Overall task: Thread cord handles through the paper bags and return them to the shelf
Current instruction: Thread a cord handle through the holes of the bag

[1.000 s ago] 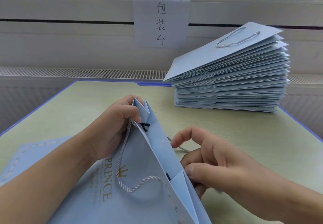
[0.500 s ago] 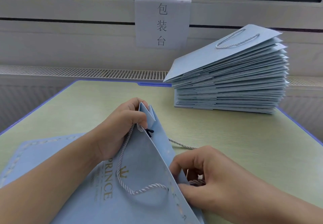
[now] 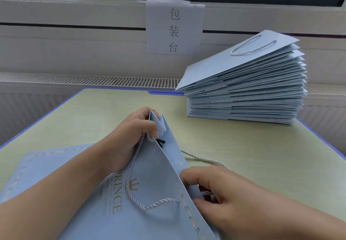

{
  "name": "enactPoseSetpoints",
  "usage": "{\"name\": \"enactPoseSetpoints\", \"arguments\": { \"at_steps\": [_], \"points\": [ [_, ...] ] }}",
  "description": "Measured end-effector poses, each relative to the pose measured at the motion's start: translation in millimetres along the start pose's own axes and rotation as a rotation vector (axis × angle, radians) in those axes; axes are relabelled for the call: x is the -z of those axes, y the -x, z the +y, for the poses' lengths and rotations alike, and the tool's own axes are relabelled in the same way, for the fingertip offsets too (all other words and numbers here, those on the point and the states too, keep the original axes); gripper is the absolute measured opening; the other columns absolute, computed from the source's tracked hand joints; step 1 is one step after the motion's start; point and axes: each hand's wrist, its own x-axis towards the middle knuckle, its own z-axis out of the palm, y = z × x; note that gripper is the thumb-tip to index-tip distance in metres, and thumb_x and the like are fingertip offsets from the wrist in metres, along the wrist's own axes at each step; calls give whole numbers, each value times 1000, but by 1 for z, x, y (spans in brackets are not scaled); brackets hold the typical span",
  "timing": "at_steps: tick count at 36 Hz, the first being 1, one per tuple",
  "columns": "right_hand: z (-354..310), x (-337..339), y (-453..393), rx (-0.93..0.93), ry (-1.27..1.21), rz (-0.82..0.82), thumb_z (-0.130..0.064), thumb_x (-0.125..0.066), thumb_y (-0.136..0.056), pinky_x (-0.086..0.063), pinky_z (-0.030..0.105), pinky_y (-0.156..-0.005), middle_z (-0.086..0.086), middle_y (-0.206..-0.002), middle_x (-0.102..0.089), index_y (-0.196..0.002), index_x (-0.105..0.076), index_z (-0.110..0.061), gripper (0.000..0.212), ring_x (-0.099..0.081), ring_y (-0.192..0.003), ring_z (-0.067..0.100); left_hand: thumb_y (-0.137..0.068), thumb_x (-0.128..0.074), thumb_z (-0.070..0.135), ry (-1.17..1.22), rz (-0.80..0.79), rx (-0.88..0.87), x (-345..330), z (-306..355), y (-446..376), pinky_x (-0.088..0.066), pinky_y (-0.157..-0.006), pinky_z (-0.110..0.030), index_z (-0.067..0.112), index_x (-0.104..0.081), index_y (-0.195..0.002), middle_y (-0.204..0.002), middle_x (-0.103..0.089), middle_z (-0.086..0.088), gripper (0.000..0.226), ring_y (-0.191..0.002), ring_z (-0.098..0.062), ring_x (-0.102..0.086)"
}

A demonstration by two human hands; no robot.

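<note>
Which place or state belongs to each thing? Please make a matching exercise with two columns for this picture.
1. left hand
2. right hand
3. stack of bags
4. paper sign

a. far right of the table
b. fixed to the wall under the window
c. holds the top corner of the open bag
d. pinches a cord end at the bag's right edge

Pairs: 1-c, 2-d, 3-a, 4-b

A white paper sign (image 3: 175, 27) taped to the wall below the window reads, top to bottom, "包装台". Gold capitals spell "PRINCE" under a small gold crown on the pale blue paper bag (image 3: 119, 198); a finer line of gold print beside the word is too blurred to read.
</note>
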Motion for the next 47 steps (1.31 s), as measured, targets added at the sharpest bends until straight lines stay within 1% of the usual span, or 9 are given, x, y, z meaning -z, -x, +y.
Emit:
{"name": "enactPoseSetpoints", "arguments": {
  "at_steps": [8,13,20,24,30,37,41,45,47],
  "points": [
    [5,-8,-2,36,-112,135,-12,-62,-88,-36,12,-61,-29,-116,-40,-69,-60,-32,27,-47,-56,4,-49,-48,4,-23,-4,-10,-1,0,0,-39,-46,-23,13,-49,-72,-65,-46,-8,26,-49,-19,-46],
    [4,-15,-4,88,-336,322,-27,-56,-71,-34,9,-57,-34,-104,-44,-68,-63,-36,11,-45,-50,-1,-50,-46,5,-9,6,-7,1,1,0,-39,-44,-22,12,-47,-73,-61,-46,-6,24,-46,-18,-46],
    [9,-11,-7,148,-452,345,-35,-62,-71,-40,16,-68,-27,-101,-55,-73,-65,-40,6,-50,-79,6,-52,-47,6,10,-7,-12,2,1,1,-40,-45,-24,12,-47,-70,-62,-46,-7,20,-48,-18,-46],
    [18,13,-4,78,-270,197,-58,-61,-70,-44,33,-61,-16,-81,-61,-94,-54,-46,28,-49,-62,13,-51,-49,5,24,-16,-8,2,3,1,-42,-43,-23,11,-48,-71,-61,-48,-7,21,-46,-18,-49],
    [34,61,6,68,-177,101,-88,-42,-67,-36,14,-45,4,-62,-63,-79,-65,-21,72,-48,-45,10,-48,-45,1,95,-13,6,8,6,1,-43,-48,-24,12,-44,-71,-63,-47,-8,25,-48,-21,-48],
    [42,62,2,188,-59,228,-88,-39,-69,-38,13,-48,2,-63,-60,-77,-64,-20,73,-50,-49,3,-57,-54,9,81,-11,-3,11,5,1,-45,-50,-23,12,-46,-76,-63,-50,-6,21,-51,-19,-51],
    [42,50,-6,237,-92,354,-86,-36,-72,-42,10,-61,-8,-74,-66,-85,-68,-25,71,-57,-65,0,-68,-62,24,56,-38,3,15,5,1,-49,-51,-24,10,-51,-91,-72,-57,-5,29,-58,-16,-57],
    [42,40,-10,190,-232,469,-92,-27,-67,-31,5,-97,-25,-118,-62,-106,-68,-39,78,-49,-119,-7,-70,-80,20,10,46,-25,11,16,0,-49,-49,-23,9,-54,-94,-71,-59,-2,37,-55,-11,-59],
    [41,37,-12,121,-470,404,-94,-22,-64,-26,19,-112,-23,-130,-57,-118,-64,-41,87,-44,-127,-5,-77,-70,22,16,135,-53,10,26,-3,-47,-45,-22,12,-53,-86,-62,-58,2,22,-49,-9,-57]
  ]
}}
